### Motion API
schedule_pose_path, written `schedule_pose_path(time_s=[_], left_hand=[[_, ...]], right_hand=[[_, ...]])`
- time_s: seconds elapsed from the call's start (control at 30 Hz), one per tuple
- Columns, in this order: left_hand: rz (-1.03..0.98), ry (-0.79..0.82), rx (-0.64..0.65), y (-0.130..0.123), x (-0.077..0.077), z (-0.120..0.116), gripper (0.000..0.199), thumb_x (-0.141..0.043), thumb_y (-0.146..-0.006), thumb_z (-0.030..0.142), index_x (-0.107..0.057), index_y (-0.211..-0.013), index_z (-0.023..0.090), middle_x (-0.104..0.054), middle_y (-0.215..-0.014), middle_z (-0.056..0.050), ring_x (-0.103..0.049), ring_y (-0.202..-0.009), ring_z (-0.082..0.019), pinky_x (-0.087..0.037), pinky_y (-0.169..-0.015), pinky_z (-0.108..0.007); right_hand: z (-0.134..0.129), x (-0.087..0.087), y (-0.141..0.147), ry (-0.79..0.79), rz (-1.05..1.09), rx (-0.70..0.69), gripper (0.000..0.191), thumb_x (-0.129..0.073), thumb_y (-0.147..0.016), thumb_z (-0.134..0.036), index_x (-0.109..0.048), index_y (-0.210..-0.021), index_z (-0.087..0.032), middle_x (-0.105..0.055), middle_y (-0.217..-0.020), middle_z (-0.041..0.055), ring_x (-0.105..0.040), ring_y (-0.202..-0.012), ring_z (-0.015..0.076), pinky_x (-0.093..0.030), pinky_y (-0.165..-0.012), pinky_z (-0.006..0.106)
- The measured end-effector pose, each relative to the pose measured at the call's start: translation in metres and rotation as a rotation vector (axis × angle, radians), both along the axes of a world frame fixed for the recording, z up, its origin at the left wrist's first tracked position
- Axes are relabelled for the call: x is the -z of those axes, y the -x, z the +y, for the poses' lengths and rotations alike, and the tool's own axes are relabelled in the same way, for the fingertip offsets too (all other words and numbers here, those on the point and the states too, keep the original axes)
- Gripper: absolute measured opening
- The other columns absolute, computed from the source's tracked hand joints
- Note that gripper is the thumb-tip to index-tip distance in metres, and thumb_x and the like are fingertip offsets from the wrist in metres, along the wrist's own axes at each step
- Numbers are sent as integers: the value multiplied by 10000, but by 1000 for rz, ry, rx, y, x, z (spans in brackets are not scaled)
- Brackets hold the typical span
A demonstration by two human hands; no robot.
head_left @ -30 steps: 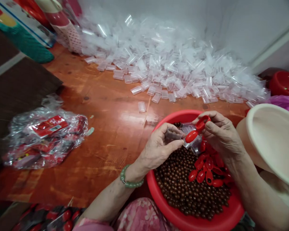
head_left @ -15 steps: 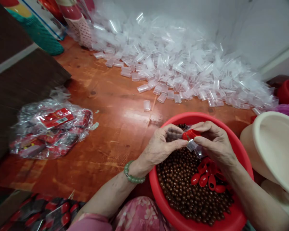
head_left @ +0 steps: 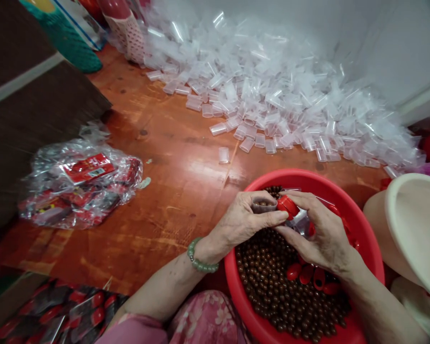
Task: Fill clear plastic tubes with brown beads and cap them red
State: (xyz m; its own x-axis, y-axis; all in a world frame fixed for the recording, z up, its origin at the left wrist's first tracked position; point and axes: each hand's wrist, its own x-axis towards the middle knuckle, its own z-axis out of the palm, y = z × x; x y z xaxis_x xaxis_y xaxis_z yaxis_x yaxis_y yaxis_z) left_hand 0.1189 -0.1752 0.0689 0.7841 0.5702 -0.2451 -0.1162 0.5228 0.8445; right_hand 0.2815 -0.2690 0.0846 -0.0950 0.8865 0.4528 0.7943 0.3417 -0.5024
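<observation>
The work surface is a varnished orange-brown wooden board (head_left: 172, 191). Along the far wall lies a large heap of clear plastic tubes (head_left: 265, 95), and one loose tube (head_left: 223, 155) sits apart from it, near the basin. At the far end of the heap stands a pink woven basket (head_left: 127, 33). To the left lies a clear plastic bag (head_left: 82, 184) of red-labelled packets, next to a dark brown panel (head_left: 32, 71). More red-printed packets (head_left: 60, 310) lie at the lower left, near a pink floral garment (head_left: 204, 320). A tilted beige basin (head_left: 415, 224) stands just beside the red plastic basin (head_left: 369, 224), which sits below both hands.

The basin holds a mass of round brown beads (head_left: 272, 286) and several loose red caps (head_left: 306, 274). Both hands obstruct my view of its centre.

Above the basin, the left hand (head_left: 245, 222), with a green bead bracelet (head_left: 200, 258) at the wrist, holds a clear plastic tube (head_left: 263, 205) in a narrow grip between thumb and fingers. Brown beads are visible inside the tube. The right hand (head_left: 322, 234) holds a red plastic cap (head_left: 287, 206) in a narrow pinch against the tube's right end. The fingers partly block that joint, so I cannot confirm whether the cap is fully seated.
</observation>
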Motion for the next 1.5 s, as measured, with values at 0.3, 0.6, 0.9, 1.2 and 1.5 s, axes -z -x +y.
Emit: schedule_pose_path(time_s=[0.3, 0.6, 0.9, 1.2, 1.5], left_hand=[[36, 18, 104, -3, -2, 0, 338, -849, -690, 427, -694, -801, 147, -652, -740, 9, -578, -678, -95, -425, -678, -233], [42, 17, 218, -5, -2, 1, 84, -755, -748, 155, -699, -811, 149, -704, -803, 1, -628, -746, -101, -469, -800, -257], [-61, -149, 269, -8, 11, -3, 117, -708, -803, 220, -758, -899, 177, -726, -857, -5, -637, -859, -166, -485, -923, -336], [-25, -217, 344, -4, 18, -2, 209, -671, -820, 324, -613, -723, 148, -550, -665, 18, -485, -632, -108, -422, -632, -252], [-49, -233, 357, -5, 15, 2, 298, -702, -791, 367, -547, -650, 155, -474, -610, 42, -388, -576, -85, -316, -552, -234]], right_hand=[[-5, -3, -7, 19, -93, 63, 217, -614, -928, -193, -621, -1140, -233, -739, -991, 71, -717, -899, 219, -590, -825, 333], [-13, -13, -17, 328, 473, 159, 214, -531, -1015, -340, -623, -1202, -293, -698, -940, -1, -680, -780, 131, -547, -706, 234], [5, -2, 12, 169, 457, 102, 226, -568, -983, -407, -729, -918, -262, -716, -885, 50, -673, -865, 210, -561, -807, 355], [5, -3, 7, 41, 152, 15, 222, -610, -945, -167, -695, -1129, -257, -731, -919, 47, -680, -815, 179, -565, -745, 313], [3, -13, 9, 26, 54, -6, 264, -653, -906, -114, -674, -1142, -230, -733, -955, 74, -704, -848, 197, -595, -768, 327]])
